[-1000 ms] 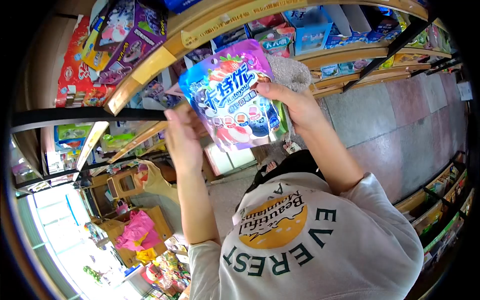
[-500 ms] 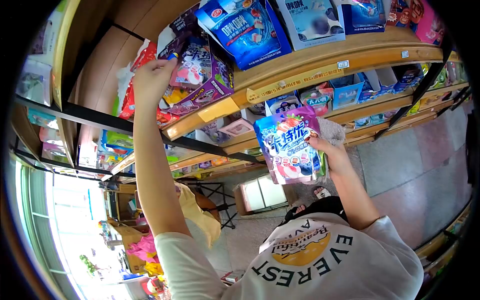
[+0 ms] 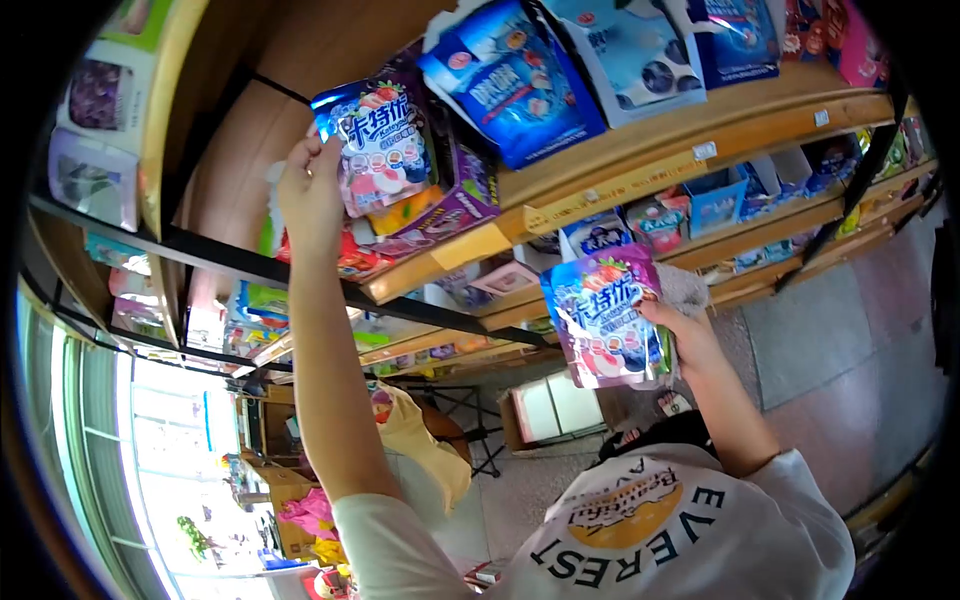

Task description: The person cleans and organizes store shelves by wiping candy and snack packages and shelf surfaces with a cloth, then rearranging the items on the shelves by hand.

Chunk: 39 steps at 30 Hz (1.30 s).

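Wooden shelf: purple display box aboard.
Left hand: you pinch a Kateyou pouch; keep it uncreased.
Right hand: you clamp second pouch, grey cloth.

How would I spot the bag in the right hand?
Find the upper wooden shelf, then look below its edge to the right hand. It holds a blue-and-purple pouch; unlike the lookalike pouch at the left hand, this one has grey cloth behind it.
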Tool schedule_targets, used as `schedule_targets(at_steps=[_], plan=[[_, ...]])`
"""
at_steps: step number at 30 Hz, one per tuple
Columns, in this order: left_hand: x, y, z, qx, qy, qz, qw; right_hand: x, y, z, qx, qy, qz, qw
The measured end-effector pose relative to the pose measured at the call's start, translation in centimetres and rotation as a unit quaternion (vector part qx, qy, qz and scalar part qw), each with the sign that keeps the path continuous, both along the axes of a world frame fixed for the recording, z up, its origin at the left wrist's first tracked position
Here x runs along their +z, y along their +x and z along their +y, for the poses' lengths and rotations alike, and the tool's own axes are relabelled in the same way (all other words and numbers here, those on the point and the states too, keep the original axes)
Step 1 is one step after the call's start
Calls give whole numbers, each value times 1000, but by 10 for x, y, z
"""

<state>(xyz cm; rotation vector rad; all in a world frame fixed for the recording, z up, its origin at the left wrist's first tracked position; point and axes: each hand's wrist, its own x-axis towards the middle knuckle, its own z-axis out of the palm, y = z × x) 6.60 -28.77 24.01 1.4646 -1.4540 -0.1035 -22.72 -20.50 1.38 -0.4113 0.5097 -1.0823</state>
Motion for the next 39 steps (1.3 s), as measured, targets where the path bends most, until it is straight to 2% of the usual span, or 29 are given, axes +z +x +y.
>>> schedule_targets(at_steps=[2,4,6,8,25,28,30,31,33,35,36,37,39], plan=[[1,4,16,12,-47,-33,998,1,3,3,16,25,7,1000],[1,3,32,-24,-71,114,991,2,7,5,30,24,18,999],[1,-4,43,-35,-78,147,985,2,9,8,31,9,32,999],[-1,-9,49,-113,-129,209,963,3,11,11,41,12,33,999],[-15,-11,79,-150,-96,250,952,-2,25,22,59,16,33,998],[-18,-19,85,-161,-85,272,945,-6,28,20,48,27,20,998],[-23,-27,94,-155,-67,289,942,-12,32,16,67,45,-29,996],[-28,-34,98,-151,-49,304,939,-15,36,14,81,10,-37,996],[-61,-43,111,-140,-1,368,919,-17,43,9,108,13,-59,992],[-100,-68,126,-40,88,441,892,-26,53,3,122,24,-85,989],[-124,-62,139,-155,135,474,856,-31,58,2,127,30,-101,986],[-144,-73,142,-111,144,485,855,-16,55,7,119,34,-44,991],[-179,-79,149,-95,103,454,880,-32,59,9,118,35,-52,991]])
